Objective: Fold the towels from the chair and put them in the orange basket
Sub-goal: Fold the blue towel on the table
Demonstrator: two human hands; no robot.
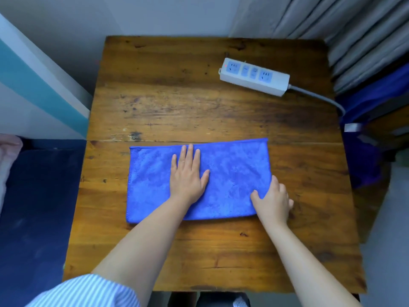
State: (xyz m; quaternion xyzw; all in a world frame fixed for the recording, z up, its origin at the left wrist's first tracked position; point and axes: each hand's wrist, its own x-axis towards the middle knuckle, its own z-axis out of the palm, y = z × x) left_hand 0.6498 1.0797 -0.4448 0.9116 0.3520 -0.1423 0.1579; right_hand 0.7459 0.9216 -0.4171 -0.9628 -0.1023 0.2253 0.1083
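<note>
Here, in the head view, the blue towel [199,180] lay flat on the bench [199,103], toward its near edge, its long axis running from the left edge to the right. The left hand [188,173] pressed on the towel's middle with straight, spread fingers, while the right hand [273,200] sat at the towel's near-right corner, thumb on the cloth and fingers curled over its short right edge. Judging by this, the right hand was nearer that end, so the next fold would likely carry it leftward across the long axis.
</note>
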